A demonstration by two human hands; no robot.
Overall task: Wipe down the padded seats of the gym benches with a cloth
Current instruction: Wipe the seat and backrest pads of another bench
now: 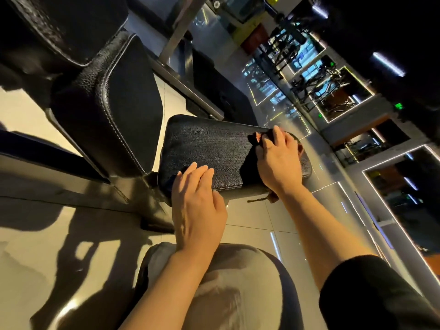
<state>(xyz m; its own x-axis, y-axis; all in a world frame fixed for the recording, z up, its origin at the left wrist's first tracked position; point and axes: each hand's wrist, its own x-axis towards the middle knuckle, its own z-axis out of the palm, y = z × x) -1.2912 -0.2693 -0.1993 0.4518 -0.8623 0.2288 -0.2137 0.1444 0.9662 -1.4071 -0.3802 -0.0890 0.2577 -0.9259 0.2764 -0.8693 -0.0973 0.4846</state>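
On the near edge of the seat (209,148), the left hand (197,206) rests flat with fingers straight, while the right hand (278,160) presses a dark cloth (252,167) at its far end. Wiping looks underway here; the backrest (114,101) beyond the seat likely remains. Under the seat lies glossy tiled floor (47,234), and past it mirrors reflect gym machines.

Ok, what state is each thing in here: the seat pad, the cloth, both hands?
Seat pad: bare on the left, cloth on its right end.
Cloth: crumpled, pressed flat under the right hand.
Right hand: pressing on the cloth.
Left hand: fingers straight, resting on the pad's near edge.
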